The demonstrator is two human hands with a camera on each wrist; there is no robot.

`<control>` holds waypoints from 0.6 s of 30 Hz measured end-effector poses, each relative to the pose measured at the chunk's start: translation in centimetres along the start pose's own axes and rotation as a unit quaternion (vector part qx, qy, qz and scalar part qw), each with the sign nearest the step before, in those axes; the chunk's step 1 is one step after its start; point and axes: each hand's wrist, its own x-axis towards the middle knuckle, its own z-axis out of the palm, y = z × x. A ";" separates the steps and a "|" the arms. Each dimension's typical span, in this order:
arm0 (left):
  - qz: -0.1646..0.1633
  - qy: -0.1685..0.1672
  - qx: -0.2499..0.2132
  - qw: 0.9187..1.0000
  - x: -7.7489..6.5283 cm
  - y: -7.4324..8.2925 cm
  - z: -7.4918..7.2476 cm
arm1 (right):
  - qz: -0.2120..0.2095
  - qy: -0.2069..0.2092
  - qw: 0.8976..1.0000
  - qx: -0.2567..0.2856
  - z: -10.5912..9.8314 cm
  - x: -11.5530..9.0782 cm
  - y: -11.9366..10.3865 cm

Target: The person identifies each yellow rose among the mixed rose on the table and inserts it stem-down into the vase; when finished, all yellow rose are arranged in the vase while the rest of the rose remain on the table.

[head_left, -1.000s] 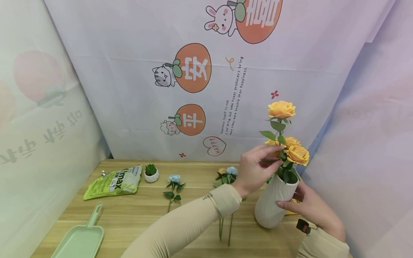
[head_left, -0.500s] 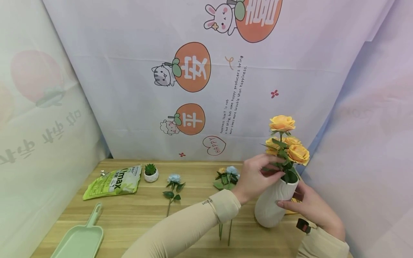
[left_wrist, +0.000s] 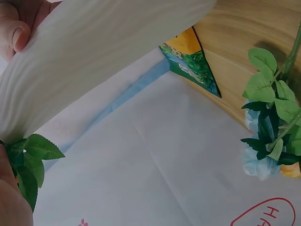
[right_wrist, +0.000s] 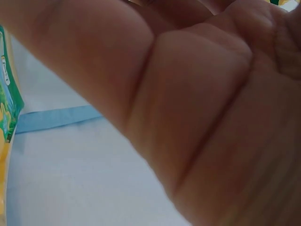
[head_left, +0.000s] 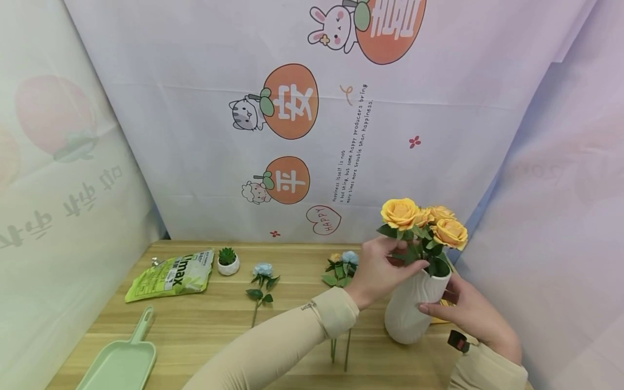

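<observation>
A pale printed cloth (head_left: 219, 65) hangs behind a wooden bench (head_left: 195, 325), and toward the bench's right side the person's right grip (head_left: 475, 314) is wrapped round a white vase (head_left: 411, 311). The left grip (head_left: 380, 268) pinches a yellow rose (head_left: 400, 214) at the vase's mouth — by the stem, it seems, though leaves hide exactly where. Should the right fingers slacken while the left push down, the vase could tip; leaves snagging on the rim or on neighbouring stems could jam this rose or drag others up with it, and too hard a squeeze might bend its stem. Counting what shows: one vase; four yellow roses at its mouth, the pinched one included; two blue flowers (head_left: 263, 270) and one small yellow flower (head_left: 335, 258) lying on the bench; one potted plant (head_left: 228, 261), one green bag (head_left: 173, 276), one dustpan (head_left: 122, 360) — and one yellow-and-green packet (left_wrist: 193, 63) behind the vase.
</observation>
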 end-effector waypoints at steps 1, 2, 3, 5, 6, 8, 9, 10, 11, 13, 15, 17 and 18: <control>-0.004 0.005 0.003 1.000 -0.1 -0.1 0.0 | 0.002 -0.001 1.000 0.001 0.0 0.0 0.0; -0.008 0.009 0.004 1.000 -0.1 -0.1 0.0 | 0.003 -0.001 1.000 0.000 0.0 0.0 0.0; -0.011 0.014 0.010 1.000 -0.2 -0.1 0.0 | 0.004 -0.001 1.000 -0.001 0.0 0.0 -0.1; -0.010 0.018 0.021 1.000 -0.1 -0.1 0.1 | 0.004 0.000 1.000 -0.001 0.0 0.0 -0.1; -0.011 0.017 0.021 1.000 0.0 -0.1 0.2 | 0.003 0.000 1.000 -0.002 0.0 0.0 -0.1; -0.012 0.011 0.028 0.999 0.1 0.0 0.2 | 0.000 0.002 1.000 -0.004 0.0 -0.1 -0.1; -0.015 0.005 0.031 0.999 0.1 0.0 0.2 | -0.001 0.002 1.000 -0.003 0.0 -0.1 -0.1; -0.020 0.000 0.030 0.999 0.1 0.0 0.2 | -0.001 0.003 1.000 -0.003 0.0 -0.1 -0.1; -0.026 -0.005 0.029 0.999 0.1 0.0 0.1 | -0.001 0.003 1.000 -0.004 0.0 -0.1 -0.1; -0.036 -0.010 0.025 0.999 0.0 0.0 -0.1 | 0.003 0.003 1.000 -0.005 0.0 -0.1 -0.1; -0.043 -0.011 0.012 0.999 0.0 -0.2 -0.3 | 0.007 0.002 1.000 -0.006 0.1 0.0 -0.2; -0.047 -0.011 -0.004 0.999 -0.1 -0.3 -0.6 | 0.008 0.003 1.000 -0.009 0.0 0.0 -0.2; -0.049 -0.013 -0.011 0.999 -0.2 -0.4 -0.7 | 0.009 0.002 1.000 -0.008 0.0 0.0 -0.1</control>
